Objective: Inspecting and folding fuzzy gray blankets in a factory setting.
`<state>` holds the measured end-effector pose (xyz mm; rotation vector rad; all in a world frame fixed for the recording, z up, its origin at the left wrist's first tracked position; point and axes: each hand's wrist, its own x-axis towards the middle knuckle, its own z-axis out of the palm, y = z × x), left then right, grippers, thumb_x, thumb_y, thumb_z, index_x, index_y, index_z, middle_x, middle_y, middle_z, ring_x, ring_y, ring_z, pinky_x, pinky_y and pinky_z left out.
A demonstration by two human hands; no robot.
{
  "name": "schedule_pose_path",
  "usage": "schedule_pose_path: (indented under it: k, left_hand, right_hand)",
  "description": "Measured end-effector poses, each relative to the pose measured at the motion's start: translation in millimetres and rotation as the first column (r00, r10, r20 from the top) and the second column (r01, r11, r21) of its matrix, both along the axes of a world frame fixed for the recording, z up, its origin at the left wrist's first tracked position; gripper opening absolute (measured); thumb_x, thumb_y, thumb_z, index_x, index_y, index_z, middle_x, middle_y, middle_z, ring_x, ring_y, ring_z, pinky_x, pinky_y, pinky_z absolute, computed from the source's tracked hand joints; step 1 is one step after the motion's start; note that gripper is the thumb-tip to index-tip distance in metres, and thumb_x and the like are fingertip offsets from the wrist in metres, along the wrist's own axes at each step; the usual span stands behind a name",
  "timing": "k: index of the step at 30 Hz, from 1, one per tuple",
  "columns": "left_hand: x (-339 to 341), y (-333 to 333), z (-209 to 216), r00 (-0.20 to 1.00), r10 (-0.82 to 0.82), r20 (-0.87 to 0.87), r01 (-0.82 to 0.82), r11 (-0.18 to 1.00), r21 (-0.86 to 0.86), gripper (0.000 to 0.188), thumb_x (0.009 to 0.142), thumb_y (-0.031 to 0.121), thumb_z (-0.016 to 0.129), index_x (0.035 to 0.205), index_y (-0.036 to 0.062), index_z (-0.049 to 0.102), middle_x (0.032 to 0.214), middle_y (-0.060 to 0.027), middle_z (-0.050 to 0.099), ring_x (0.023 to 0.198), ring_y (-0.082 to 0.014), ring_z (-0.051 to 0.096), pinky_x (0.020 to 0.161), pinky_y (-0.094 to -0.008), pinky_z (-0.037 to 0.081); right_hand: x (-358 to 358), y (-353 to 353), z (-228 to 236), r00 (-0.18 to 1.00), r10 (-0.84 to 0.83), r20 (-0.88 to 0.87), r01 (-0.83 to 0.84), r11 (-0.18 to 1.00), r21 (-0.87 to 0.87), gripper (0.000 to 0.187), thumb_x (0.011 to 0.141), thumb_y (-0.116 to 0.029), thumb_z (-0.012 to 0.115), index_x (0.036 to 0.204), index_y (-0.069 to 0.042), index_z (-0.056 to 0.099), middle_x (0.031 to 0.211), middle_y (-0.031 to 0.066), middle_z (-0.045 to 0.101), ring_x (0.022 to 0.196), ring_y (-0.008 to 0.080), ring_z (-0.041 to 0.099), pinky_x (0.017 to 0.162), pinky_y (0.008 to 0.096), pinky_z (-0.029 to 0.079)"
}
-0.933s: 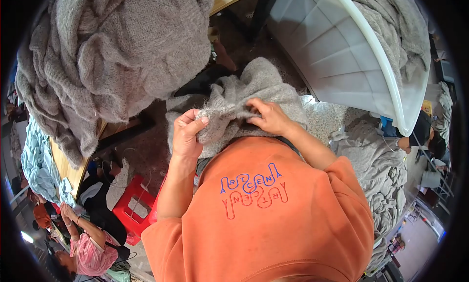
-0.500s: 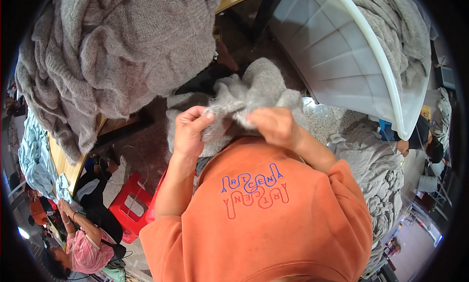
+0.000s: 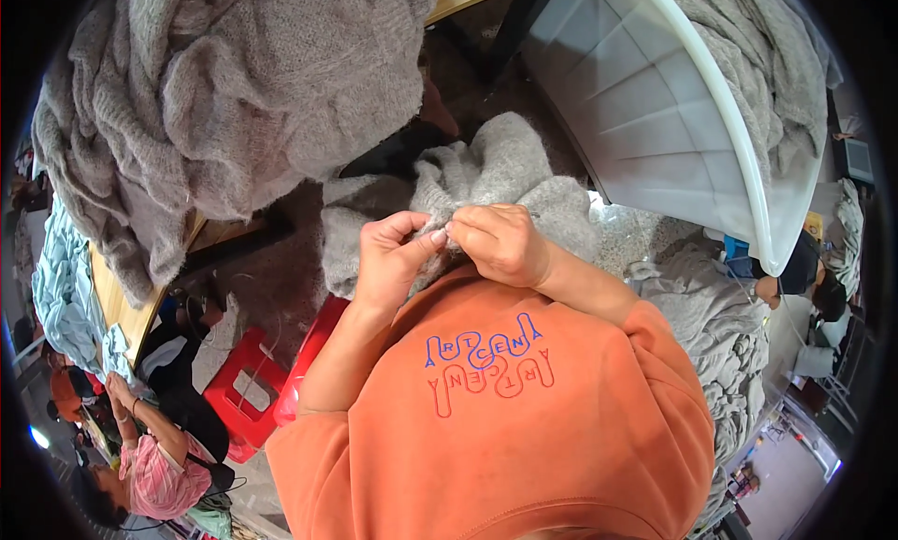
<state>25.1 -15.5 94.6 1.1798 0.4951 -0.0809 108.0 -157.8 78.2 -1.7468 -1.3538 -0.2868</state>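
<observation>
A fuzzy grey knit garment (image 3: 510,157) lies bunched over my lap, its folds fanning out beyond my hands. My left hand (image 3: 398,250) pinches its near edge between thumb and forefinger. Right beside it, my right hand (image 3: 498,241) grips the same knit with curled fingers, the fingertips of both hands almost meeting. Whether something small, such as a thread, sits between the fingertips is too fine to make out.
A large heap of grey-brown knitwear (image 3: 253,91) covers the table at the far left. At the right stands a white plastic bin (image 3: 645,91) with more knits. Grey garments (image 3: 702,325) are piled beside me. A red stool (image 3: 245,390) and a co-worker in pink (image 3: 164,475) are at left.
My hands have come together at the garment's edge; a moment ago they were apart with the knit stretched between them. The right hand was blurred by motion and is now steadier.
</observation>
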Motion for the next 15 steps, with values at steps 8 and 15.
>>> schedule_pose_path:
  k: [8,15]
  left_hand:
    - [-9.2,-2.9,-10.8,0.994,0.104,0.043,-0.111,0.969,0.223,0.008,0.074,-0.002,0.064,0.082,-0.0004,0.063,0.064,0.0034,0.056,0.055,-0.0008,0.044,0.047,-0.016,0.035]
    - [-14.2,-6.2,-16.7,0.993,0.064,0.095,-0.094,0.93,0.356,0.006,0.074,-0.003,0.064,0.079,-0.0004,0.063,0.069,0.0007,0.059,0.06,-0.0034,0.05,0.049,-0.0181,0.04]
  right_hand:
    - [8.6,10.3,-5.8,0.863,0.186,-0.47,-0.188,0.981,0.042,0.009,0.066,0.001,0.058,0.074,-0.002,0.054,0.088,0.0118,0.059,0.069,0.0287,0.058,0.057,0.032,0.048]
    - [20.6,3.1,-7.0,0.779,0.293,-0.554,-0.346,0.938,0.009,0.015,0.066,0.009,0.056,0.077,-0.001,0.055,0.078,0.0105,0.057,0.065,0.025,0.056,0.057,0.0299,0.045]
